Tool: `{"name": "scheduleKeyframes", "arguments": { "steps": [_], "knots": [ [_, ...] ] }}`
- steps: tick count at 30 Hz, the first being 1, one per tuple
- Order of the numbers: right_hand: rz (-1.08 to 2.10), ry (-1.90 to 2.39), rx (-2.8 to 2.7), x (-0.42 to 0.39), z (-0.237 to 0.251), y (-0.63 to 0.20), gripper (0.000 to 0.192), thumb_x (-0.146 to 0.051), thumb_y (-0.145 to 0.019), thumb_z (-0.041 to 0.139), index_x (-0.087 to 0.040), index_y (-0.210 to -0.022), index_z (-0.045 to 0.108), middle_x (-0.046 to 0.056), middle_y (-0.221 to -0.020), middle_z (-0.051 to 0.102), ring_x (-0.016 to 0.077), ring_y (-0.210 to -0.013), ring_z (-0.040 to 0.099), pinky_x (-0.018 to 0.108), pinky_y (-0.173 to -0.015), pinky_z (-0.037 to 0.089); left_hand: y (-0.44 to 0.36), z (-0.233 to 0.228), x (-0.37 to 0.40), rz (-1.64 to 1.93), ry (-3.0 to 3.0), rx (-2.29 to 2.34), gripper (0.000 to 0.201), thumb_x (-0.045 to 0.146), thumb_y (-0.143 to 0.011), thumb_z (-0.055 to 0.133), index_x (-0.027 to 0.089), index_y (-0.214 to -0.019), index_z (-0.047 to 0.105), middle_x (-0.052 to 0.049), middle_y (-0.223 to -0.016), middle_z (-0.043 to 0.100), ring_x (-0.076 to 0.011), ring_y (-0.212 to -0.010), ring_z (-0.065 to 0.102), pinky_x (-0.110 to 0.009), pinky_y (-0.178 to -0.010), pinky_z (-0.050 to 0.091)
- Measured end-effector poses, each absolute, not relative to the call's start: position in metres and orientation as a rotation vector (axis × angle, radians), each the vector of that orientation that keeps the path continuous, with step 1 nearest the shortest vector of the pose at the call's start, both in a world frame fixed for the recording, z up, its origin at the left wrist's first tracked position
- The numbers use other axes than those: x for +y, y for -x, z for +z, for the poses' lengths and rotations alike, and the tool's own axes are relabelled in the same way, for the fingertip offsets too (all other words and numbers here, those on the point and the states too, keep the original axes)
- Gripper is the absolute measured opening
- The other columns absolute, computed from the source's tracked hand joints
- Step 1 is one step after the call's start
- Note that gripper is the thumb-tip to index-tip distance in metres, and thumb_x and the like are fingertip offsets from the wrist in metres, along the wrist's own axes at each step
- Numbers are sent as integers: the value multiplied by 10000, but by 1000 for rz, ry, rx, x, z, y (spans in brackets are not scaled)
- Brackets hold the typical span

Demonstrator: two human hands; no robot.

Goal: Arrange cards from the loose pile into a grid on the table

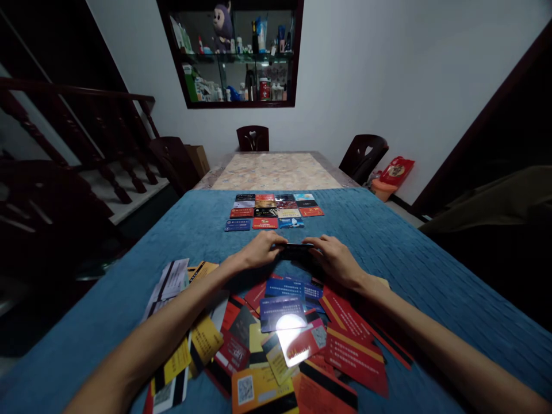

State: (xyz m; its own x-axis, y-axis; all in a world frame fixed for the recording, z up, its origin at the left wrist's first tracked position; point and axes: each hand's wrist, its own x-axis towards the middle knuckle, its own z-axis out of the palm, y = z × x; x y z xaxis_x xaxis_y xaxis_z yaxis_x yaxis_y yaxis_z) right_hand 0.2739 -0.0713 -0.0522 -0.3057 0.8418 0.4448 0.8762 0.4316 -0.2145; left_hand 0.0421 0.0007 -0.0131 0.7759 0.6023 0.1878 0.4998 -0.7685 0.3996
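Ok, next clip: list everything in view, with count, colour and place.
black card: one, held between both hands above the cloth.
sorted cards: about fifteen, mixed colours, neat rows at the far end of the cloth.
loose cards: many, red, yellow, blue, black, heaped near the person.
blue cloth: one, covers the near table.
marble table: one, beige, beyond the cloth.
chairs: three, dark, around the far table.
wall cabinet: one, dark frame, holds bottles and a toy.
left hand: on the card's left end.
right hand: on its right end.
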Motion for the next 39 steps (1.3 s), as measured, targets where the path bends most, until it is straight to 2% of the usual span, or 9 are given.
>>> {"name": "scheduleKeyframes", "arguments": {
  "steps": [7, 11, 14, 19, 33, 39],
  "knots": [
    [-146, 1413, -2236, -73, -49, -271, 306, -277, -1003, 384, -228, -1165, 639, 90, -957, 684, 214, -861, 573, 328, -774, 401, -44, -18, -2, 463, -2665, 823, 353, 100, -854, 496, 168, -1134, 700, -79, -1035, 726, -204, -950, 631, -310, -866, 473],
    [-278, 1364, -2291, -74, -50, -269, 280, -272, -966, 484, -208, -1212, 602, 100, -1030, 707, 242, -939, 567, 363, -819, 378, -44, -19, 0, 507, -2678, 823, 344, 81, -840, 502, 157, -1105, 708, -88, -1015, 726, -210, -941, 629, -322, -865, 476],
    [-444, 1348, -2287, -76, -50, -264, 340, -279, -920, 575, -199, -1250, 573, 110, -1084, 699, 259, -986, 559, 377, -839, 364, -43, -19, 2, 549, -2679, 830, 347, 63, -815, 516, 155, -1086, 714, -85, -994, 729, -211, -933, 633, -321, -862, 480],
    [-628, 1320, -2259, -80, -48, -257, 376, -267, -883, 635, -179, -1241, 560, 108, -1097, 690, 262, -988, 559, 382, -859, 361, -41, -19, 5, 617, -2676, 799, 340, 63, -806, 529, 157, -1071, 720, -81, -988, 737, -210, -918, 646, -310, -847, 490],
    [-760, 1313, -2146, -82, -46, -256, 369, -340, -884, 621, -153, -1200, 585, 155, -1133, 627, 288, -1043, 506, 393, -842, 390, -39, -12, 4, 645, -2672, 761, 341, 53, -815, 511, 143, -1082, 703, -96, -990, 726, -222, -928, 649, -335, -847, 491],
    [-802, 1259, -2108, -85, -41, -255, 308, -279, -885, 580, -139, -1159, 596, 152, -1090, 618, 287, -1035, 483, 388, -830, 393, -40, -15, 4, 690, -2648, 775, 383, 59, -796, 513, 166, -1144, 632, -78, -1027, 700, -208, -946, 639, -324, -867, 492]
  ]
}}
